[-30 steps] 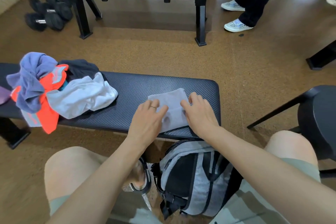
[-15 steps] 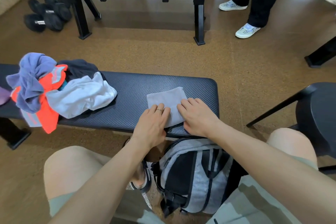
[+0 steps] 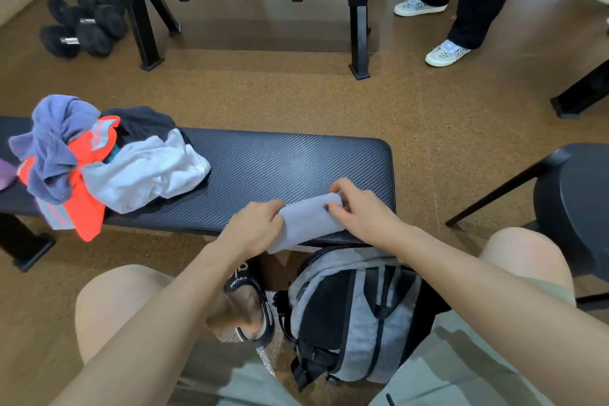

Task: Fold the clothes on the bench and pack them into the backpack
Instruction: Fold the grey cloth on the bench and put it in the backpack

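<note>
now the grey cloth [image 3: 308,224] is folded smaller than a second ago – left hand [image 3: 255,229] and right hand [image 3: 364,212] both pinch it with curled fingers. it hangs over the bench [image 3: 280,161] edge (above the backpack [image 3: 352,310]), so packing seems next.

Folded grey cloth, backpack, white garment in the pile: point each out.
folded grey cloth [image 3: 306,224], head view, middle of its top face between the hands
backpack [image 3: 354,316], head view, grey front panel
white garment [image 3: 145,175], head view, its crumpled middle
</note>
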`<state>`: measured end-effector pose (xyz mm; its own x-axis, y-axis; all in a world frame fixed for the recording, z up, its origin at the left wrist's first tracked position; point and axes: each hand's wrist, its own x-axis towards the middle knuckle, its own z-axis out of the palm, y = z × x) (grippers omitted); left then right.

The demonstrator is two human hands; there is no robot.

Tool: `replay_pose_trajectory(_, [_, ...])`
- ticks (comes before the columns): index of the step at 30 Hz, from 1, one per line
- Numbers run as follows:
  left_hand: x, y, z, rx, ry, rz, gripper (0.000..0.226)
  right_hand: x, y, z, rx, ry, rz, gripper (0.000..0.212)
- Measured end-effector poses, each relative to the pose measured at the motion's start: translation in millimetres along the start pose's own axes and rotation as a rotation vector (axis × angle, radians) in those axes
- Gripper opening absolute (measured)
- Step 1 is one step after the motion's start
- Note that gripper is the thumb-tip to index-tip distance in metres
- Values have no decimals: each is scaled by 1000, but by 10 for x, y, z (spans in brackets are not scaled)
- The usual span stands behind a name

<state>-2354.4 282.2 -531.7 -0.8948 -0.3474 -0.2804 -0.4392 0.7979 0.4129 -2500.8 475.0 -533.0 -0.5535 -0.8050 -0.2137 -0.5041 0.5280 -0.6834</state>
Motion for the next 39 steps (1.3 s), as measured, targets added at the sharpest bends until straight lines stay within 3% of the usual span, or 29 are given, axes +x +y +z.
replay_pose_trajectory(5, [212,-18,48,209,26,16,24,156,3,191,-3,82,107,23])
replay_pose_trajectory(8, [284,21,54,175,-26,1,34,219,1,228,-17,104,129,30])
replay_pose_trajectory(15, [298,212,-15,202,-232,-102,10,216,-17,243,84,170,268,61])
replay_pose_trajectory(18, [250,227,13,50,-273,-163,5,100,-28,282,208,239,347,71])
replay_pose_trajectory(21, [145,266,-15,-279,-245,-221,29,67,-82,272,404,221,434,74])
replay_pose_trajectory(23, [75,384,-37,-547,-228,-269,36,56,-162,214,692,160,481,68])
replay_pose_trajectory(25, [28,570,-53,-700,-200,-284,25,5,-227,185,1042,25,430,54])
replay_pose_trajectory(28, [16,810,-21,-742,-149,-244,20,-124,-234,131,1085,23,350,41])
replay_pose_trajectory(30, [-48,865,101,-707,-129,-204,15,-207,-151,48,998,197,351,37])
replay_pose_trajectory(33, [-265,853,384,-443,-149,-11,39,-380,102,-138,828,450,357,26])
replay_pose_trajectory(36, [-361,834,667,-21,-175,270,59,-596,335,-215,771,558,360,33])
replay_pose_trajectory(39, [-307,879,733,65,-105,342,52,-775,436,-165,756,605,355,40])
